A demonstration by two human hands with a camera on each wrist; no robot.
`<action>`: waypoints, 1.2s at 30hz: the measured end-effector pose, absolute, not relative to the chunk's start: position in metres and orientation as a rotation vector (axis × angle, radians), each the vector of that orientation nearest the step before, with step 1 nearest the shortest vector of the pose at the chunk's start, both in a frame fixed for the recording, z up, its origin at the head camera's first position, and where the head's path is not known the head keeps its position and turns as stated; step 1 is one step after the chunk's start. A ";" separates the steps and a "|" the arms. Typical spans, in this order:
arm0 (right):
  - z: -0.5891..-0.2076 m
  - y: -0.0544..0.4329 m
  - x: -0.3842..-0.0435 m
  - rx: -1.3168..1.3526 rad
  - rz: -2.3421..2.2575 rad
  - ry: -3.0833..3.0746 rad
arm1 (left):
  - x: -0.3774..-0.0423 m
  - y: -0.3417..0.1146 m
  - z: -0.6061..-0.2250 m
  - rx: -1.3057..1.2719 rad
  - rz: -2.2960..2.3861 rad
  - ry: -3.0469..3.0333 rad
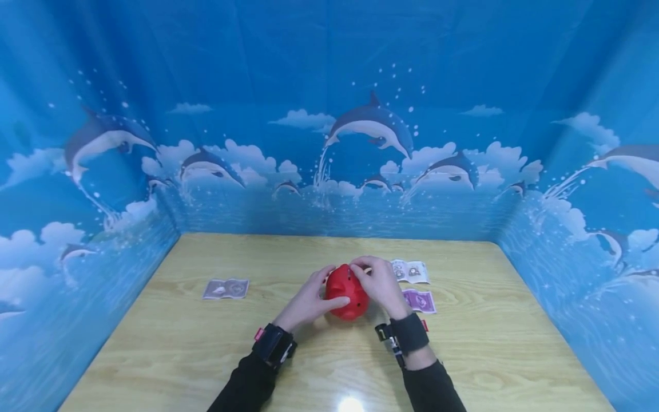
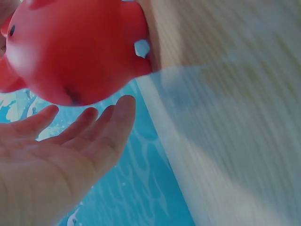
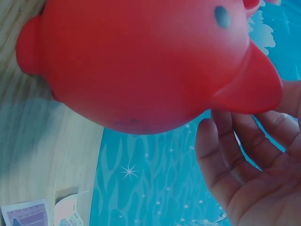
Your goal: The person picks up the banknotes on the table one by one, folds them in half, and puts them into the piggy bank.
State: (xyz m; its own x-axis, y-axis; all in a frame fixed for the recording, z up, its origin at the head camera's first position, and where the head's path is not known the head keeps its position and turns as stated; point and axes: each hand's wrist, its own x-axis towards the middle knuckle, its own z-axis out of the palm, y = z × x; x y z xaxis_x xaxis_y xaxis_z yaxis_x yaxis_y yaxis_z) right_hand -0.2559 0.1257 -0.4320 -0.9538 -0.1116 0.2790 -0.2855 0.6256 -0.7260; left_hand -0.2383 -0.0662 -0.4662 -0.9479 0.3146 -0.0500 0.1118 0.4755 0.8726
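Note:
A red piggy bank (image 1: 346, 306) stands on the wooden table between both hands. Its round body, an eye and an ear (image 3: 256, 87) fill much of the right wrist view; stubby feet meet the tabletop in the left wrist view. My left hand (image 1: 308, 300) holds it from the left, thumb laid across the near side and fingers reaching round the far side. At the top, my right hand (image 1: 380, 283) has thumb and index fingertips close together, touching near a dark spot. Whether those fingertips pinch anything is hidden.
Right of the piggy bank lie a white play banknote (image 1: 413, 272) and a purple one (image 1: 422, 300), the latter partly behind the right wrist. A grey-purple banknote (image 1: 225, 289) lies on the left side of the table (image 1: 170, 343). A blue dolphin curtain (image 1: 288, 206) encloses the table's back and sides.

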 end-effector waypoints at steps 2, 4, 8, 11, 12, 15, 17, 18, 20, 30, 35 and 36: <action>-0.431 0.125 -0.255 0.332 1.227 -2.633 | -0.237 -0.071 -0.467 0.368 1.437 2.541; -0.431 0.123 -0.255 0.345 1.224 -2.624 | -0.236 -0.077 -0.468 0.375 1.426 2.552; -0.430 0.118 -0.254 0.398 1.221 -2.603 | -0.234 -0.090 -0.469 0.397 1.410 2.561; -0.430 0.112 -0.252 0.452 1.208 -2.577 | -0.235 -0.099 -0.469 0.416 1.396 2.564; -0.430 0.110 -0.251 0.472 1.201 -2.570 | -0.235 -0.102 -0.469 0.423 1.392 2.566; -0.429 0.103 -0.248 0.520 1.170 -2.554 | -0.237 -0.112 -0.467 0.431 1.371 2.579; -0.429 0.099 -0.246 0.557 1.155 -2.554 | -0.238 -0.118 -0.466 0.422 1.367 2.586; -0.429 0.096 -0.245 0.579 1.142 -2.556 | -0.239 -0.121 -0.466 0.405 1.361 2.594; -0.430 0.092 -0.243 0.612 1.126 -2.563 | -0.240 -0.127 -0.465 0.378 1.351 2.613; -0.431 0.067 -0.233 0.759 0.983 -2.555 | -0.247 -0.150 -0.462 0.340 1.297 2.787; -0.439 0.051 -0.232 0.823 0.969 -2.620 | -0.250 -0.162 -0.465 0.251 1.264 2.832; -0.440 0.049 -0.232 0.831 0.965 -2.633 | -0.251 -0.165 -0.466 0.226 1.256 2.839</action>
State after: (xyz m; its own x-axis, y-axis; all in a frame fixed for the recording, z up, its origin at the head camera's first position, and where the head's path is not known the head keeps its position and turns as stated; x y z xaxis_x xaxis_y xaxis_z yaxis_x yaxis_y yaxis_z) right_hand -0.2315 0.0486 -0.4396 -0.8169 -0.4346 0.3793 -0.5768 0.6252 -0.5258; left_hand -0.2515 -0.1650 -0.4663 -0.9890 0.1442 0.0320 0.1207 0.6640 0.7379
